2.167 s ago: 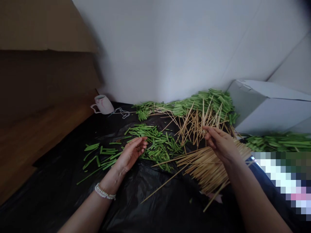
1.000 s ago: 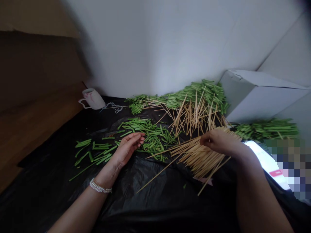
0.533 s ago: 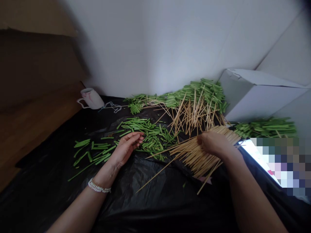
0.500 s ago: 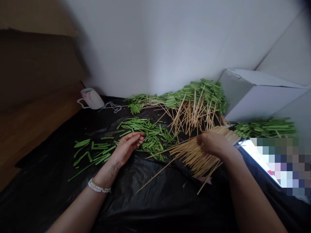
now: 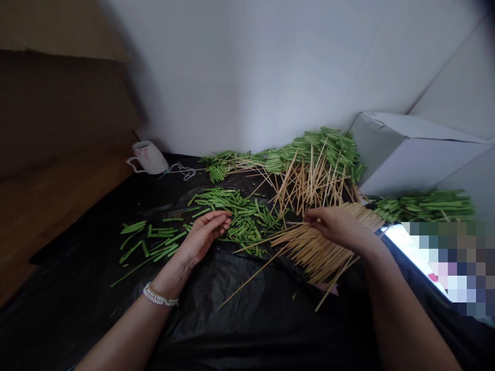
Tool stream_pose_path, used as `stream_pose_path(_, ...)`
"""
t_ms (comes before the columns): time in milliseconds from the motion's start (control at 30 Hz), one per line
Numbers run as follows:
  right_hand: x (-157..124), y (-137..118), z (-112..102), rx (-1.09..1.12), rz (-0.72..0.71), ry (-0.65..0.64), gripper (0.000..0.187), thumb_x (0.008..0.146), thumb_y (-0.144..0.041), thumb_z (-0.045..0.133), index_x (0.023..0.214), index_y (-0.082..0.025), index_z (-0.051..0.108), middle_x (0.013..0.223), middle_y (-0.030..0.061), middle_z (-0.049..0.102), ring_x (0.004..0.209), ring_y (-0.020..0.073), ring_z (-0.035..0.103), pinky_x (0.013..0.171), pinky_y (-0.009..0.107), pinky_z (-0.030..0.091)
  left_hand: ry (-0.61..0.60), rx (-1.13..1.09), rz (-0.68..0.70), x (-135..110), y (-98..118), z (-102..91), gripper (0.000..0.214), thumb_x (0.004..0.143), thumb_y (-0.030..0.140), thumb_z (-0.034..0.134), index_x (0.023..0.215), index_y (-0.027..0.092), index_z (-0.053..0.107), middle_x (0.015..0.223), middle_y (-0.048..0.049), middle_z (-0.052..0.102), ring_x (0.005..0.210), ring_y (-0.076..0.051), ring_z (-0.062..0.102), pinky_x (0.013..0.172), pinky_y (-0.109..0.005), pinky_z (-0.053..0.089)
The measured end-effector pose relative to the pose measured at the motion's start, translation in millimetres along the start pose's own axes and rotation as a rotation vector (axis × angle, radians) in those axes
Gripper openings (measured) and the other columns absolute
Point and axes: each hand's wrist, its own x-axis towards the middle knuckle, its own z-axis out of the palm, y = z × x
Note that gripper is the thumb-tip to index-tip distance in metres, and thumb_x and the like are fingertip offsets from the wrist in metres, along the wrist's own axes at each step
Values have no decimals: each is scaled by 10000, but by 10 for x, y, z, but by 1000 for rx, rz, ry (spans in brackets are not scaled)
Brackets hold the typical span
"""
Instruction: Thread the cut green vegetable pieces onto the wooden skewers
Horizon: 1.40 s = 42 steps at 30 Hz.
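Note:
My left hand (image 5: pixel 206 234), with a beaded bracelet at the wrist, is over the near left side of a heap of cut green stems (image 5: pixel 249 219). Its thumb and fingers are pinched together; whatever lies between them is hidden. My right hand (image 5: pixel 334 224) is just above a thick layer of bamboo skewers (image 5: pixel 320 252), fingers closed. A thin skewer seems to run left from its fingertips. Behind, skewers with green stem pieces threaded in rows (image 5: pixel 327 149) are piled against the wall.
A white mug (image 5: pixel 150 158) stands at the back left beside loose string (image 5: pixel 181 170). A white box (image 5: pixel 402 154) is at the right, with more green stems (image 5: pixel 429 206) in front of it. Black plastic sheeting (image 5: pixel 216 319) covers the surface. A bright, partly blurred screen lies at right.
My right hand has shifted slightly left and up off the skewer layer, its fingers more stretched. My left hand stays nearly where it was. The view has shifted slightly.

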Motion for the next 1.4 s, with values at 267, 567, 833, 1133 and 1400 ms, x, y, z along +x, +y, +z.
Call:
stream_pose_path(267, 34, -268, 112, 181, -197, 96, 237, 908, -195, 465, 984, -206, 689, 933, 27, 720, 825, 150, 642, 728, 251, 435, -11, 34, 30, -2, -15, 2, 284, 713, 333, 777, 931, 154, 743, 811, -47, 681, 707, -101, 592, 635, -192, 458)
stream_pose_path(567, 61, -718, 324, 258, -325, 95, 204, 926, -186, 482, 959, -200, 683, 877, 22, 693, 793, 128, 613, 713, 246, 412, -165, 563, 381, -234, -64, 261, 191, 732, 300, 759, 880, 180, 752, 813, -46, 707, 742, -164, 633, 687, -272, 490)
stream_pose_path(833, 73, -835, 471, -9, -311, 120, 176, 923, -157, 470, 920, -188, 644, 827, 8, 632, 642, 100, 504, 565, 269, 251, -284, 924, 576, -209, -139, 203, 127, 857, 276, 639, 897, 205, 736, 805, -31, 693, 745, -150, 621, 704, -261, 463)
stream_pose_path(1133, 56, -874, 561, -166, -373, 272, 170, 885, -88, 461, 840, -179, 596, 792, 21, 608, 636, 129, 437, 571, 308, 211, -347, 1010, 502, -233, -101, 228, 283, 928, 355, 518, 817, 179, 709, 733, -19, 621, 715, -139, 567, 679, -249, 414)
stream_pose_path(1400, 71, -844, 457, -261, -393, 310, 140, 896, -124, 497, 799, -172, 586, 708, 32, 604, 735, 183, 451, 657, 320, 267, -272, 804, 287, -217, -88, 193, 445, 941, 453, 422, 735, 155, 680, 635, -13, 602, 598, -133, 543, 589, -240, 422)
